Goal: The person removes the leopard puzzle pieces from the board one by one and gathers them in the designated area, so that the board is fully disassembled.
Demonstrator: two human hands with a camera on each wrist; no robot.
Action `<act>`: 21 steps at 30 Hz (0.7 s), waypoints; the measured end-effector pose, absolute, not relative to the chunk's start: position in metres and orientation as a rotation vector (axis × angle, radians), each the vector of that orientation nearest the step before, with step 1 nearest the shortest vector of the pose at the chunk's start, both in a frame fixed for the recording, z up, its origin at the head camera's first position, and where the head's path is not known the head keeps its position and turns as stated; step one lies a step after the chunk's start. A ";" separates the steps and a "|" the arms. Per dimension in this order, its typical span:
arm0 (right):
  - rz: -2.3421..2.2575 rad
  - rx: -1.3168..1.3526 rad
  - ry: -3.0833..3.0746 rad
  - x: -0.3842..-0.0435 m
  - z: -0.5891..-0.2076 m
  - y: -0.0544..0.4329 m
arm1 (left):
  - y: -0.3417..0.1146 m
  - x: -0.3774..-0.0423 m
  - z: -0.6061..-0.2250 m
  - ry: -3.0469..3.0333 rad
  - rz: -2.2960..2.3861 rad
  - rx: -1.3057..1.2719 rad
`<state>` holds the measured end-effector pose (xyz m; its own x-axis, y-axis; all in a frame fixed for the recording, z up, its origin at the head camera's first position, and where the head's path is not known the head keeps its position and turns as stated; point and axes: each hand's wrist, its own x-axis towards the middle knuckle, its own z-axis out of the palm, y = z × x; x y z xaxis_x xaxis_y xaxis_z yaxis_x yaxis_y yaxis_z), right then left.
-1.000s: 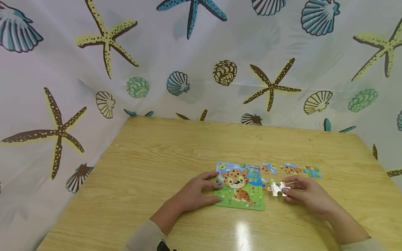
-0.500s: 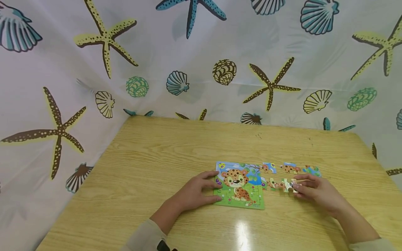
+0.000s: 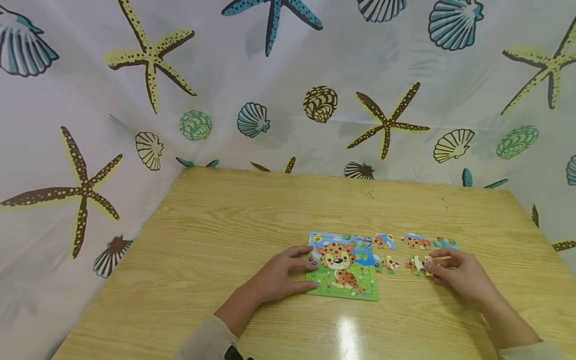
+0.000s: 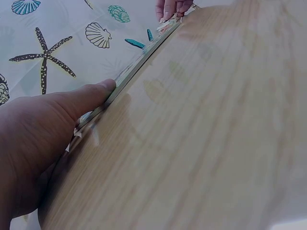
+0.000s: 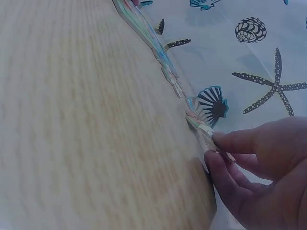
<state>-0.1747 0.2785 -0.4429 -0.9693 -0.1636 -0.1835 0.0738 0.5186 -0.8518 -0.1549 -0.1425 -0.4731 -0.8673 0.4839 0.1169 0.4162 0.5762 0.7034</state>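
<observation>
A puzzle board (image 3: 343, 290) with a leopard cub picture lies flat on the table. My left hand (image 3: 288, 274) rests at its left side, fingers spread, fingertips on the edge. In the left wrist view the left thumb (image 4: 103, 91) lies along the board's edge. My right hand (image 3: 461, 275) pinches a jigsaw piece (image 5: 207, 133) between thumb and fingers, low over the table right of the board. In the head view the held piece overlaps a spotted orange piece (image 3: 410, 265). Another piece (image 3: 390, 264) with part of the cub's face lies between that one and the board.
Three jigsaw pieces lie in a row behind: one with an ear (image 3: 384, 241), a spotted one (image 3: 416, 241) and a blue-green one (image 3: 445, 243). A shell-and-starfish cloth (image 3: 288, 90) hangs behind the wooden table (image 3: 225, 220).
My right hand has moved right with the piece, away from the board, uncovering the face piece and then the spotted piece. My left hand and the board stay in place.
</observation>
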 end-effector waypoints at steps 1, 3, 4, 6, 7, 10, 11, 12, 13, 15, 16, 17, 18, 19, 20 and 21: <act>-1.397 -0.076 2.567 -0.175 -0.443 0.277 | -0.143 -0.155 -0.473 2.709 1.174 0.776; -1.304 -0.081 2.680 -0.175 -0.443 0.275 | -0.143 -0.155 -0.473 2.706 1.179 0.774; -1.249 -0.081 2.735 -0.174 -0.443 0.274 | -0.143 -0.155 -0.473 2.704 1.182 0.773; -1.158 -0.069 2.816 -0.174 -0.443 0.273 | -0.142 -0.155 -0.473 2.698 1.191 0.772; -1.122 -0.058 2.844 -0.173 -0.444 0.273 | -0.142 -0.155 -0.473 2.698 1.192 0.772; -1.068 -0.032 2.884 -0.173 -0.446 0.274 | -0.142 -0.155 -0.474 2.696 1.194 0.767; -1.074 -0.020 2.882 -0.173 -0.446 0.274 | -0.142 -0.155 -0.474 2.696 1.194 0.766; -1.081 -0.014 2.880 -0.173 -0.447 0.275 | -0.142 -0.155 -0.474 2.696 1.194 0.766; -1.094 -0.010 2.873 -0.173 -0.447 0.276 | -0.142 -0.155 -0.474 2.696 1.194 0.765; -1.166 0.000 2.822 -0.173 -0.448 0.278 | -0.142 -0.155 -0.474 2.696 1.198 0.765; -1.211 0.004 2.790 -0.173 -0.449 0.279 | -0.142 -0.155 -0.474 2.696 1.196 0.766; -1.258 0.004 2.757 -0.173 -0.448 0.280 | -0.142 -0.155 -0.474 2.698 1.195 0.769; -1.303 0.005 2.722 -0.172 -0.448 0.280 | -0.142 -0.155 -0.474 2.700 1.193 0.771; -1.342 0.012 2.689 -0.172 -0.447 0.280 | -0.142 -0.155 -0.474 2.701 1.192 0.773; -1.377 0.018 2.660 -0.172 -0.447 0.280 | -0.142 -0.155 -0.474 2.700 1.194 0.774; -1.405 0.020 2.638 -0.172 -0.447 0.279 | -0.142 -0.155 -0.474 2.699 1.196 0.775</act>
<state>-0.1720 0.2792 -0.4465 -0.9882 -0.0599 -0.1407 0.0833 0.5603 -0.8241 -0.1551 -0.1421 -0.4738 -0.8672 0.4834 0.1197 0.4134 0.5649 0.7141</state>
